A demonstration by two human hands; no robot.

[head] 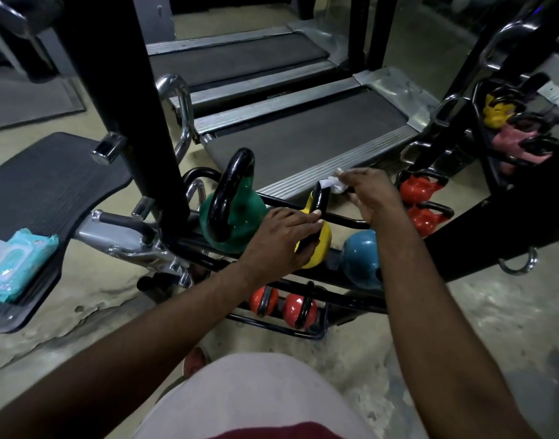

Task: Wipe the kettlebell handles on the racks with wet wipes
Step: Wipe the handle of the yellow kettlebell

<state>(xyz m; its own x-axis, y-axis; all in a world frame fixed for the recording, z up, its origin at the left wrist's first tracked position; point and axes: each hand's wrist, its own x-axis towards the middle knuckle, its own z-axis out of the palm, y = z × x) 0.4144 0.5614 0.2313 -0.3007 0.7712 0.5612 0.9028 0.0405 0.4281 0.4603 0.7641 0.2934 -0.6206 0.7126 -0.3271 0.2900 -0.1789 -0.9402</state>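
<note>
While the pack of wet wipes (17,264) lies on a black ribbed platform (50,185) at the lower left of the frame, probably set there so a fresh sheet is within reach, the work itself sits at centre. Just right of a black upright post (138,106), a green kettlebell (240,217) stands on the rack (344,221) with its dark grip pointing up.

Next to the right is the yellow kettlebell (319,251), the one being cleaned. The left hand (284,239) enters from the lower left with the forearm stretched forward and the wrist nearly straight. Its fingers lie pressed together and curl round the near leg of the yellow bell's handle (320,198), with the thumb laid up along it. I judge that this grip steadies the bell so it cannot rock on the rails.

At the top of that handle a crumpled white wipe (333,184) is pinched at the bunched fingertips of the right hand (373,198). Which fingers press it I cannot tell. That hand reaches over from the lower right, knuckles up and wrist bent downward.

A blue kettlebell (360,258) sits just right of the yellow one, partly behind the right forearm. Red kettlebells (295,308) rest on the lower tier, and another red pair (414,186) stands at the right.
</note>
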